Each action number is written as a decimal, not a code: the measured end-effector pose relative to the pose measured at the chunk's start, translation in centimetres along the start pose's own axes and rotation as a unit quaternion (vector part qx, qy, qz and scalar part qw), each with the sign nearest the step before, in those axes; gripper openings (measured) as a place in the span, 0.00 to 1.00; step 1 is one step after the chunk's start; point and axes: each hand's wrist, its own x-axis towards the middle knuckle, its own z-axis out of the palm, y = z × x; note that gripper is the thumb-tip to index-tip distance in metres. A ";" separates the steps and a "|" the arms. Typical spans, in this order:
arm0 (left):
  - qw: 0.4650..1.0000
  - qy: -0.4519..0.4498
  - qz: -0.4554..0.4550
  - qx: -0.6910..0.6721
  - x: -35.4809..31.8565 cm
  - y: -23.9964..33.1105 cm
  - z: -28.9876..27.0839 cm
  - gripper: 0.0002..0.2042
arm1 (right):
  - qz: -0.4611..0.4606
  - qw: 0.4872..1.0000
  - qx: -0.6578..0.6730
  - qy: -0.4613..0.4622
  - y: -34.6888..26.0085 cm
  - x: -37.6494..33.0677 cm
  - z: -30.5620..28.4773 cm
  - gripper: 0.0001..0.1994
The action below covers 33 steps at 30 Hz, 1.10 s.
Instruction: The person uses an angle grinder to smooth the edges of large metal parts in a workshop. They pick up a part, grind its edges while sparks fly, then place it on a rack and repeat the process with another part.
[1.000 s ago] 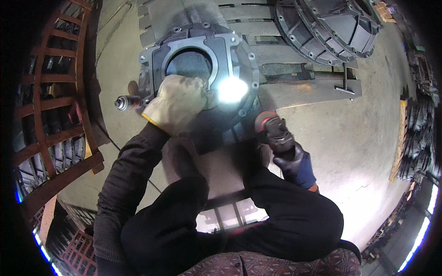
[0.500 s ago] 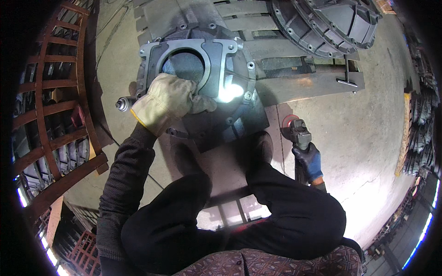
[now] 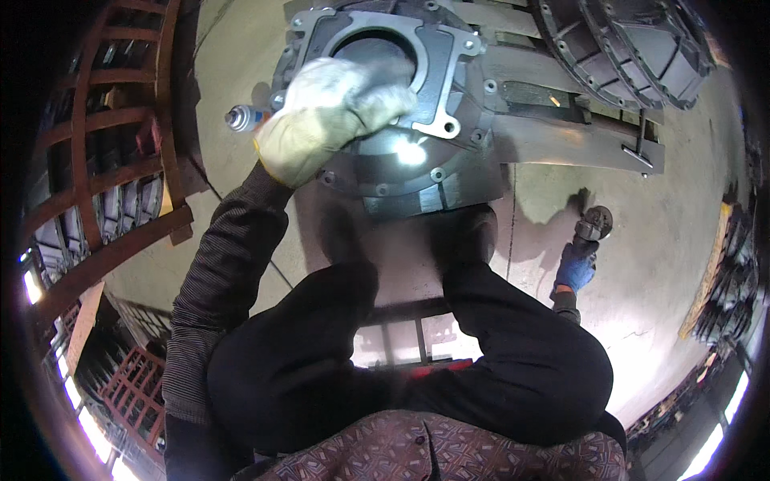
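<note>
A grey cast-metal housing (image 3: 461, 88) with a round opening, a raised flange and bolt holes lies in front of my feet. My left hand (image 3: 333, 112), in a cream work glove, rests over the flange's near left part, beside the opening. Its fingers are curled and blurred; whatever they grip is hidden. Out to the right, over the floor, my right hand (image 3: 575, 266), in a blue and black glove, is wrapped round an angle grinder (image 3: 594, 225). The grinder's head points away from me, apart from the housing. A bright spot of light falls on the housing near my left hand.
A metallic cylinder (image 3: 241, 119) with an orange part lies left of the housing. Another ribbed housing (image 3: 622, 52) stands at the far right on a slatted pallet (image 3: 561, 144), with a T-shaped rod (image 3: 639, 154) at its edge. A brown metal rack (image 3: 104, 120) rises on the left.
The view has shifted, putting the housing higher and farther right. My right hand has swung the grinder outward and turned it, so its red disc no longer shows. My left hand stays over the flange.
</note>
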 end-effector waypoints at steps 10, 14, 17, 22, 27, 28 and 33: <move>0.740 0.278 -0.447 -0.419 -11.6 -3.0 2.7 0.28 | -0.269 0.953 0.124 0.056 -5.9 3.3 -5.0 0.19; 0.553 0.282 -0.577 -0.531 -15.3 -4.0 8.5 0.17 | -0.316 0.788 0.513 -0.123 -19.0 9.4 -9.8 0.16; 0.785 0.202 -0.450 -0.375 -14.7 -4.6 9.7 0.19 | -0.361 0.729 0.557 -0.166 -28.9 12.8 -11.7 0.20; 0.505 0.143 -0.599 -0.605 -11.2 -5.2 9.2 0.22 | -0.245 0.689 0.643 -0.228 -37.0 13.7 -11.8 0.26; 0.672 0.157 -0.490 -0.533 -10.5 -4.9 9.6 0.25 | -0.264 0.703 0.627 -0.206 -39.1 14.6 -11.3 0.23; 0.680 0.151 -0.498 -0.517 -10.8 -4.5 9.7 0.25 | -0.246 0.708 0.625 -0.216 -39.2 14.7 -11.2 0.22; 0.538 0.169 -0.557 -0.610 -12.2 -2.6 8.4 0.20 | -0.146 0.612 0.711 -0.313 -35.8 12.5 -12.1 0.22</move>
